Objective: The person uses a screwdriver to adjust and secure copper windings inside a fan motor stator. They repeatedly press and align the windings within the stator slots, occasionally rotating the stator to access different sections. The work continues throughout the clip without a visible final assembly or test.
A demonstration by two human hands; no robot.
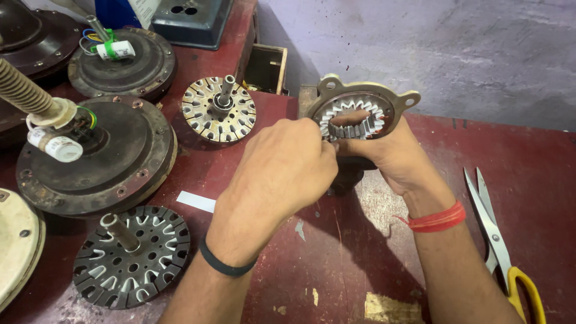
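The right hand grips a round metal ring near the table's far edge. The left hand pinches white paper in its slots; I think seating it needs care

On the red bench, yellow-handled scissors lie at the right, while two slotted cores and dark motor housings crowd the left.

- A small white cylinder with a printed label lies at the upper left of the frame, on a dark round motor housing, bound with a green tie.
- A second white labelled cylinder lies at the left, on a larger dark housing, beside coloured wires.
- A blank white paper strip lies flat on the red surface, left of centre.
- A white sheet corner shows at the top edge, print unreadable.
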